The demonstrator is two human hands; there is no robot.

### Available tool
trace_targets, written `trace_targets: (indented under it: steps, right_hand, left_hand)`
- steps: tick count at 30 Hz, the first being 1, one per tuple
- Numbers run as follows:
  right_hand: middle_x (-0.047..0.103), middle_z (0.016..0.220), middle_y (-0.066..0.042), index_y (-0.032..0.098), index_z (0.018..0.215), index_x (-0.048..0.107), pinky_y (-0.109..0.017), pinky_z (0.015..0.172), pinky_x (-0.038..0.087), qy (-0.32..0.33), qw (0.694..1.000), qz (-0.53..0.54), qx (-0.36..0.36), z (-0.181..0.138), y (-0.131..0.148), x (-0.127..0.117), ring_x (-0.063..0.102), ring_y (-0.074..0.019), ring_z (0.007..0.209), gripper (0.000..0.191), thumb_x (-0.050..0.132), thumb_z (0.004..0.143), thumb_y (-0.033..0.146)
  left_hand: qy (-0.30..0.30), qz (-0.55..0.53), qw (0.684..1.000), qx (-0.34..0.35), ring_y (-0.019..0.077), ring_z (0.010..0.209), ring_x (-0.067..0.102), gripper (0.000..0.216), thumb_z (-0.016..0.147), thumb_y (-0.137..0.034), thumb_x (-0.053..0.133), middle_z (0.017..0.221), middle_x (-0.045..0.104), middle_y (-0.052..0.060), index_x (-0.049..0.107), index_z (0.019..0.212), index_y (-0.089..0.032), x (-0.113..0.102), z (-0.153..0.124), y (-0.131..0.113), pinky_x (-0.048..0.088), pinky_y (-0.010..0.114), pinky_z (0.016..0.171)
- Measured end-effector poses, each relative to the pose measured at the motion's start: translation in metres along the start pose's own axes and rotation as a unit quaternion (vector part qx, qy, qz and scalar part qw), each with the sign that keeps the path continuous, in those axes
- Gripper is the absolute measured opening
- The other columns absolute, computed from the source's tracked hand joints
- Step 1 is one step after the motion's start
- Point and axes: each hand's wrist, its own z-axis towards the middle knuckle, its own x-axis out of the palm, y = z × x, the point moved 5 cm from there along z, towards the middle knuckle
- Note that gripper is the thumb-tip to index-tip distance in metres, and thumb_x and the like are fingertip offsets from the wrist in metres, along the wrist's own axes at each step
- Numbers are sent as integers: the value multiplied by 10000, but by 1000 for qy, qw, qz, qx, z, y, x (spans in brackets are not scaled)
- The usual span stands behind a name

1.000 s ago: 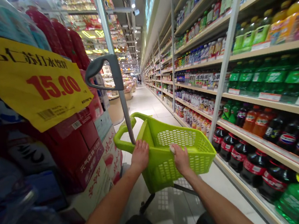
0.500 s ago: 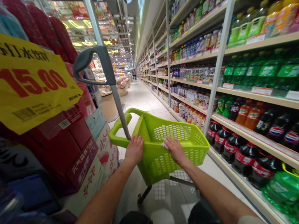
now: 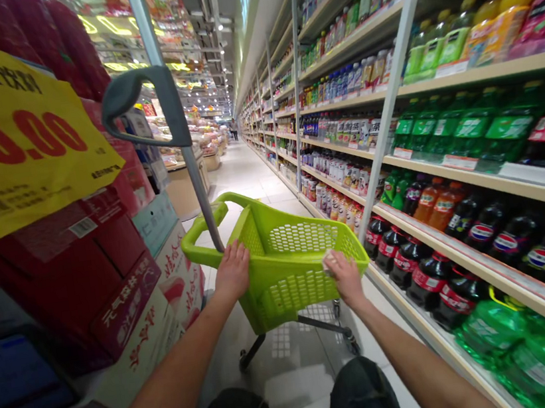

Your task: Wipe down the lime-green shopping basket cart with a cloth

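A lime-green shopping cart [image 3: 285, 261] with a perforated basket stands in front of my knees, turned sideways in the aisle. My left hand [image 3: 233, 269] is closed over the near rim at the basket's left end, below the handle bar; its fingertips lie on the far side of the rim. In my right hand [image 3: 347, 277] is a crumpled white tissue [image 3: 329, 261], pressed against the near rim towards the basket's right end. The part of the tissue under the fingers is hidden. No goods show inside the basket.
Shelves of drink bottles [image 3: 507, 123] line the right side. Stacked cartons [image 3: 110, 265] and a yellow price sign [image 3: 33, 142] crowd the left. A metal pole with a grey handle [image 3: 174, 106] rises beside the cart. The tiled aisle [image 3: 232, 169] runs ahead.
My right hand has slid along the rim to the right with the tissue, towards the basket's end. My left hand keeps its place on the rim. The view has shifted slightly.
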Motion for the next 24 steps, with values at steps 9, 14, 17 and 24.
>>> trace_targets:
  steps: [9,14,17,24]
  right_hand:
    - [508,1282,-72,212,1053,629,-389,983,324,-7,998,61,-24,10,18,10,404,-183,1213,481,373,710,-7]
    - [518,1266,-96,204,1041,638,-471,988,290,-9,992,-7,126,-4,-47,-17,417,-228,1201,454,393,715,3]
    - [519,1237,-165,117,1041,637,-486,962,332,-58,980,-6,192,-11,-70,-28,432,-275,1184,436,364,714,22]
    - [543,1237,-90,189,1053,635,-384,978,383,-30,983,170,-65,26,103,15,452,-189,1182,485,362,709,-18]
  left_hand:
    - [22,21,999,-18,285,1322,244,539,683,-137,433,1353,425,142,472,1213,-53,0,4,-11,137,445,1103]
    - [16,13,1000,-1,267,1322,251,529,693,-141,419,1353,430,123,472,1214,-69,0,2,-10,144,429,1105]
    - [12,-6,1000,-18,285,1327,233,550,668,-171,460,1353,424,142,476,1207,-65,-1,1,-16,118,450,1110]
    - [-19,-58,998,9,211,1325,250,562,697,-160,436,1393,377,92,411,1256,-110,-24,-16,-8,144,402,1117]
